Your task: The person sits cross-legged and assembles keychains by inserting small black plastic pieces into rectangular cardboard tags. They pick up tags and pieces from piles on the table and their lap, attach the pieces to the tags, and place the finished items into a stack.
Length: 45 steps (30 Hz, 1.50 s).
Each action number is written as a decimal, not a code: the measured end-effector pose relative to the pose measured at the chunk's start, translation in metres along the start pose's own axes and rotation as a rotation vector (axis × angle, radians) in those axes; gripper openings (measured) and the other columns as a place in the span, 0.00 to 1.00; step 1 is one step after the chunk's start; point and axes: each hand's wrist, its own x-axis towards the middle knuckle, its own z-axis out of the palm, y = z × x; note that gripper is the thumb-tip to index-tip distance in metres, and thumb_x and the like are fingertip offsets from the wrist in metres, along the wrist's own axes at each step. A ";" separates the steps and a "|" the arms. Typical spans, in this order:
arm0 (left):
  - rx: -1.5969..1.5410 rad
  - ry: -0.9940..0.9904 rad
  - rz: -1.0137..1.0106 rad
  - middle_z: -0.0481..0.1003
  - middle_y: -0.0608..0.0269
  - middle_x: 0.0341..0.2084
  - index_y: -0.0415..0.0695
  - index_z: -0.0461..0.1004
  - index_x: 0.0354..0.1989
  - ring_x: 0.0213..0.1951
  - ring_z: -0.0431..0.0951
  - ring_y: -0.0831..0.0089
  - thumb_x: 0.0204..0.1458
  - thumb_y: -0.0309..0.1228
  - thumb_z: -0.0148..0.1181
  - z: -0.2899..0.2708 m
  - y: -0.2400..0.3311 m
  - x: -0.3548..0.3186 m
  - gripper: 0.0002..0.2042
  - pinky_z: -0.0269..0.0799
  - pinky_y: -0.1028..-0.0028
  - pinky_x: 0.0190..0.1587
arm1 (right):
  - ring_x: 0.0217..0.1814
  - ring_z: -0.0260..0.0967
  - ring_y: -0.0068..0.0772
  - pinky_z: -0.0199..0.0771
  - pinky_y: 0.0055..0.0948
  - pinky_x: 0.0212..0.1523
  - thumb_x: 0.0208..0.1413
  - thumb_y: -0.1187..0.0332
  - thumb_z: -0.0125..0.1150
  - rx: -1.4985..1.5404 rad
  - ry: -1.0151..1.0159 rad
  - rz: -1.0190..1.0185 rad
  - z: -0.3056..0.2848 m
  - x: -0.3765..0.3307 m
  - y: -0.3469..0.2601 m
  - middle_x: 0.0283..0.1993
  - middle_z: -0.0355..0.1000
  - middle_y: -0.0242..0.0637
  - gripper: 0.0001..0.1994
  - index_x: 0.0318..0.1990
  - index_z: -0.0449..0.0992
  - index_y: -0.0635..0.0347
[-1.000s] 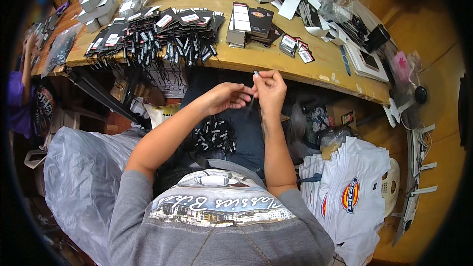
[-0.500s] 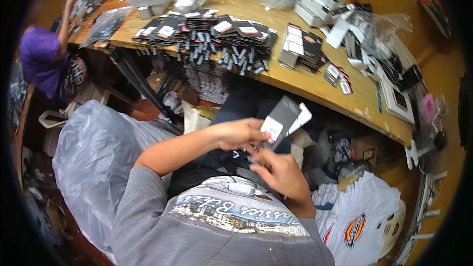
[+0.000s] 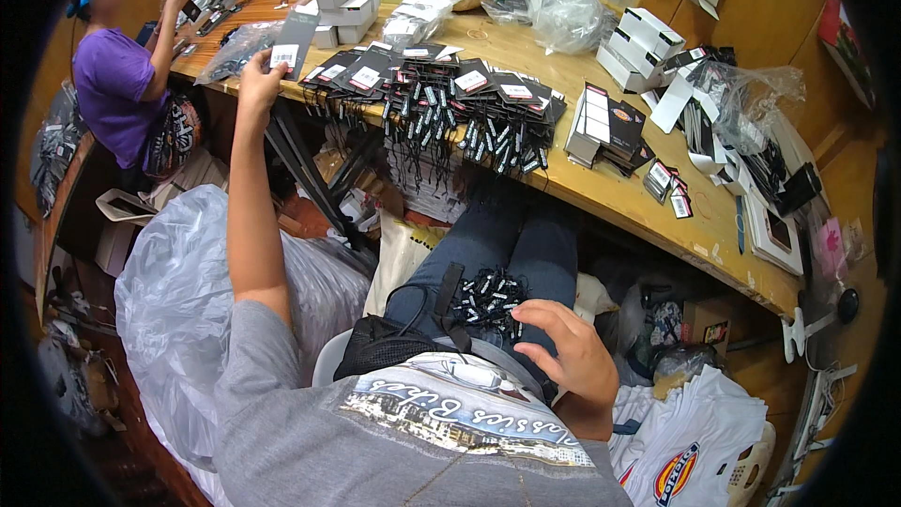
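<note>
Half a second ago we had both hands close together in front of the body, with the dark card between them; now they are well apart. Our left hand (image 3: 258, 84) has reached out to the counter (image 3: 648, 211), thumb and fingers clamped on the lower end of the dark card (image 3: 297, 35), its white label facing up. The card is now just left of the heap of tagged cards (image 3: 427, 84), before the white boxes (image 3: 349, 0); we cannot tell whether it touches the counter. Our right hand (image 3: 574, 349) has stayed low near the lap, thumb and fingers now spread apart. Beside its fingertips, the pile of black string loops (image 3: 484, 297), mostly covered before, shows plainly on our jeans (image 3: 542, 249). More of the purple-sleeved co-worker (image 3: 117, 94) has come into view.
</note>
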 end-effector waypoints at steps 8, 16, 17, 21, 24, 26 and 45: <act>0.249 -0.338 -0.099 0.73 0.52 0.25 0.35 0.71 0.35 0.32 0.73 0.68 0.37 0.32 0.57 0.050 -0.059 0.047 0.17 0.65 0.74 0.36 | 0.40 0.64 0.43 0.63 0.32 0.40 0.39 0.72 0.57 -0.064 0.001 0.055 -0.003 0.004 0.012 0.38 0.66 0.42 0.16 0.38 0.66 0.60; 0.789 0.027 0.169 0.67 0.57 0.38 0.53 0.69 0.42 0.43 0.61 0.54 0.41 0.42 0.54 0.087 0.026 0.004 0.18 0.57 0.61 0.45 | 0.33 0.67 0.35 0.65 0.27 0.34 0.40 0.74 0.54 -0.124 0.267 0.199 -0.058 0.026 0.050 0.30 0.69 0.40 0.07 0.30 0.71 0.63; 0.625 0.006 0.329 0.68 0.56 0.35 0.51 0.70 0.39 0.40 0.63 0.57 0.40 0.40 0.55 0.098 0.026 0.006 0.16 0.58 0.63 0.43 | 0.31 0.67 0.32 0.65 0.26 0.33 0.42 0.74 0.52 -0.131 0.373 0.277 -0.072 0.038 0.062 0.28 0.69 0.40 0.05 0.28 0.71 0.64; 0.140 -0.364 0.744 0.70 0.55 0.31 0.47 0.74 0.30 0.40 0.63 0.58 0.38 0.38 0.58 0.180 0.125 -0.047 0.11 0.59 0.66 0.42 | 0.32 0.67 0.33 0.65 0.25 0.34 0.41 0.67 0.55 -0.238 0.545 0.397 -0.151 0.097 0.133 0.29 0.70 0.43 0.12 0.33 0.72 0.64; 0.145 -0.617 0.798 0.65 0.56 0.40 0.46 0.71 0.37 0.46 0.58 0.59 0.36 0.42 0.60 0.231 0.167 -0.072 0.19 0.52 0.64 0.49 | 0.47 0.60 0.40 0.60 0.30 0.47 0.33 0.58 0.63 -0.450 0.277 0.447 -0.188 0.131 0.178 0.45 0.62 0.47 0.26 0.43 0.68 0.57; 0.203 -0.729 0.810 0.62 0.54 0.43 0.45 0.69 0.42 0.48 0.55 0.56 0.31 0.50 0.61 0.267 0.171 -0.071 0.29 0.50 0.62 0.51 | 0.56 0.49 0.43 0.53 0.30 0.53 0.25 0.51 0.67 -0.381 0.057 0.592 -0.193 0.153 0.186 0.55 0.52 0.47 0.38 0.50 0.62 0.50; -0.385 -0.779 0.421 0.69 0.60 0.21 0.41 0.66 0.38 0.26 0.70 0.68 0.30 0.22 0.63 0.311 0.187 -0.088 0.21 0.66 0.73 0.29 | 0.39 0.65 0.35 0.62 0.27 0.41 0.20 0.62 0.73 -0.292 0.120 0.623 -0.199 0.165 0.219 0.37 0.69 0.42 0.32 0.40 0.69 0.67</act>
